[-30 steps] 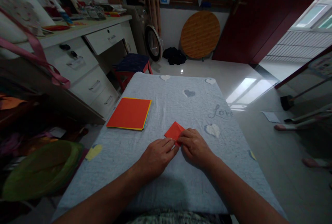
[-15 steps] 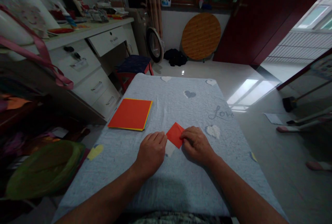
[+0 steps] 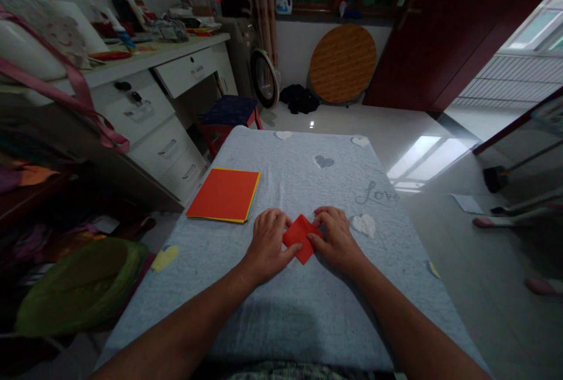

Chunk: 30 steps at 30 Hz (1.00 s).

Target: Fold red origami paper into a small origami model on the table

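Note:
A small folded red paper rests on the cloth-covered table, one corner pointing toward me. My left hand grips its left side, with the thumb lying on top near the lower edge. On the right side, my right hand pinches the paper between thumb and fingers, and a flap on that side stands slightly out. The undersides of both hands' fingers are partly hidden. To the left of my left hand lies a stack of square coloured paper, orange-red on top with yellow edges showing.
A blue-topped stool stands beyond the table's far left corner, by a white desk with drawers. At the left is a green-lined basket. A round wooden board leans against the far wall. A broom is at right.
My left thumb has come onto the paper, and the left fingers have opened out around its edge. The right fingers have spread along the right flap. The paper sits slightly nearer to me.

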### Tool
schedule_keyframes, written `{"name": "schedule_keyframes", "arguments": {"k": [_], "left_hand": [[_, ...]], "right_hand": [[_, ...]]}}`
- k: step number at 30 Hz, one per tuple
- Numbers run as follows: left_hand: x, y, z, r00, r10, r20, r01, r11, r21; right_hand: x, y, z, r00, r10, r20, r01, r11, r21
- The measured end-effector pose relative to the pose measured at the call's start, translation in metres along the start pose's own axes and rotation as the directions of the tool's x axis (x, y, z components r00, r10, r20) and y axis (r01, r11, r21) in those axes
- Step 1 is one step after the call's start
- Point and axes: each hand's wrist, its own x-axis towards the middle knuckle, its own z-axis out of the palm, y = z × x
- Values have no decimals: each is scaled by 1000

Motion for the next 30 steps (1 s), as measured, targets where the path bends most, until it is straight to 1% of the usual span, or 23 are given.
{"name": "schedule_keyframes", "arguments": {"k": [3,5,6,8,10,11,12,14,16,18,20,22,23,24,26,28,30], "left_hand": [[0,4,-3,1000,-3,21,6,986,-169],[-1,8,-6,996,-48,71,68,946,-316],[-2,11,-7,991,-74,107,111,910,-399],[-3,15,-9,979,-117,166,191,808,-558],[-4,18,-11,973,-150,178,231,697,-678],[-4,19,-11,970,-167,176,242,643,-726],[-4,20,-11,966,-179,185,256,590,-765],[-3,19,-10,952,-175,252,306,494,-814],[-2,16,-9,928,-154,339,372,438,-818],[0,14,-8,916,-166,366,402,419,-814],[1,13,-8,922,-207,328,386,403,-830],[2,13,-10,927,-250,280,363,406,-839],[3,14,-11,926,-272,262,359,416,-835],[3,16,-12,923,-293,251,361,430,-827],[4,18,-14,916,-323,239,371,456,-809],[3,20,-15,915,-330,233,372,468,-801],[3,20,-15,917,-327,226,363,454,-814]], "right_hand": [[0,-1,0,1000,2,18,-4,990,144],[0,-3,-1,997,55,51,-66,967,247],[0,-4,-2,993,83,78,-103,947,305],[1,-5,-6,982,104,159,-162,898,410],[2,-5,-9,969,92,228,-192,860,472],[2,-5,-11,966,87,244,-201,845,495],[3,-5,-13,965,86,246,-206,829,520],[4,-6,-14,971,95,221,-209,788,579],[4,-8,-14,972,103,210,-215,749,627],[5,-10,-11,971,120,206,-230,702,674],[5,-11,-6,972,159,175,-236,637,734],[4,-11,-1,972,212,99,-208,594,777],[4,-10,1,971,235,49,-184,599,780],[3,-9,2,969,245,1,-159,624,765],[2,-8,3,972,226,-58,-123,706,697],[1,-8,2,983,175,-63,-99,777,622],[-1,-9,1,988,143,-56,-83,804,589]]}}
